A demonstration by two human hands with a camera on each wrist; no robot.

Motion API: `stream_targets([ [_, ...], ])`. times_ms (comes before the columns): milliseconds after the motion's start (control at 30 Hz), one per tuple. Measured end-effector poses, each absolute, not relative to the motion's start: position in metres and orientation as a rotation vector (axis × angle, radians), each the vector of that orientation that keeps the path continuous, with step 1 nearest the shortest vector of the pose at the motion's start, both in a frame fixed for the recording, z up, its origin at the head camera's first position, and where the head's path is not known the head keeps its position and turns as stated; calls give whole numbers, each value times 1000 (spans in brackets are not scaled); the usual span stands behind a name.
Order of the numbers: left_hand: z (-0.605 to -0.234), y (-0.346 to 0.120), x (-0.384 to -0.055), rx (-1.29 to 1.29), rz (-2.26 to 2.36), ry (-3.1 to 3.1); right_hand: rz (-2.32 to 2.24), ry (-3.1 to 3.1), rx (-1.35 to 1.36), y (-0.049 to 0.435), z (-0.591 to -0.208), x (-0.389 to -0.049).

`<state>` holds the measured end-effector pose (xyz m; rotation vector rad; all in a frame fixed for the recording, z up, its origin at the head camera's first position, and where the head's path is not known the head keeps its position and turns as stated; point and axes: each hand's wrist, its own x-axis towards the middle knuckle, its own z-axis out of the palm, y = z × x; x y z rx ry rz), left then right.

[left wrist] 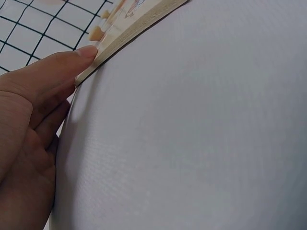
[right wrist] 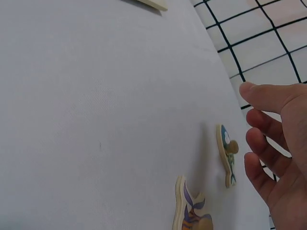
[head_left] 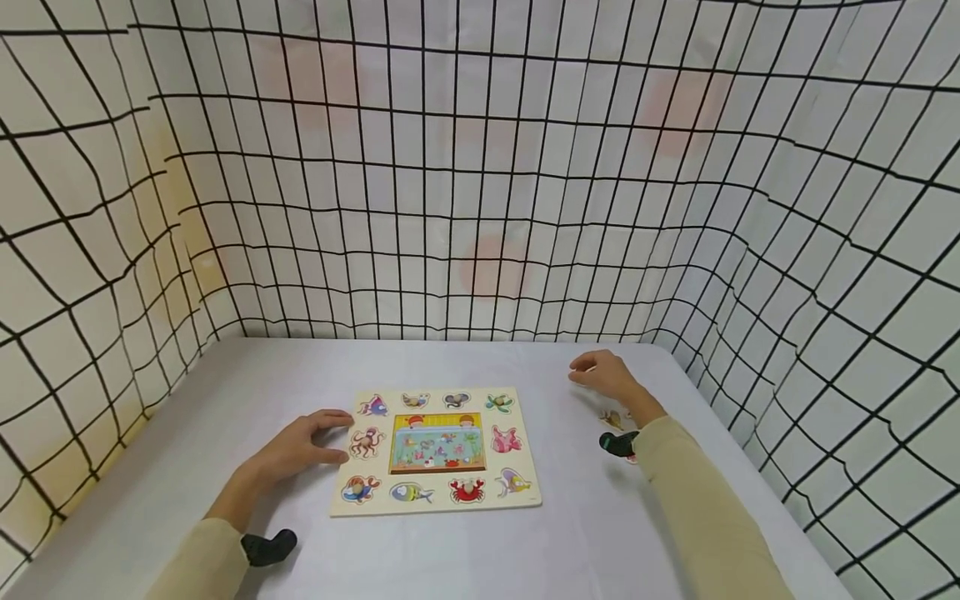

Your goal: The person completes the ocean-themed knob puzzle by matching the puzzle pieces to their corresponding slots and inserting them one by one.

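Head view: the left hand (head_left: 300, 446), fingers wide, touches a board (head_left: 498, 464); the right hand (head_left: 607, 379), fingers loosely bent, hovers near loose pieces (right wrist: 228, 157).

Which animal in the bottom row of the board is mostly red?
The crab, second from the right, between the striped fish and the yellow-purple fish. Neither is mostly red, and the leftmost animal mixes several colours.
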<state>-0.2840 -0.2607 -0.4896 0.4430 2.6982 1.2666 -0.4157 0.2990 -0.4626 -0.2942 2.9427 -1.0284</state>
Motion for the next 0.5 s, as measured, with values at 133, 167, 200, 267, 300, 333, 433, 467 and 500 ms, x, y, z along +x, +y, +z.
stream_targets([
  [133,-490,-260,-285,429,1275,2696,-1029,2933,-252,307,-463,-418],
  [167,-490,-260,-285,426,1272,2696,-1028,2930,-242,308,-464,-418],
  [200,-490,-260,-285,423,1272,2697,-1024,2925,-234,310,-465,-419],
  [267,-491,-260,-285,420,1267,2699,-1009,2923,-237,314,-467,-420],
  [300,-491,-259,-285,416,1268,2698,-1003,2922,-241,316,-469,-421],
  [333,-491,-259,-285,415,1270,2696,-997,2924,-245,317,-470,-421],
  [433,-490,-259,-284,407,1272,2696,-989,2932,-235,319,-477,-424],
  [467,-490,-260,-283,402,1272,2697,-991,2934,-219,318,-480,-426],
  [500,-490,-260,-283,396,1274,2698,-995,2939,-205,318,-483,-426],
])
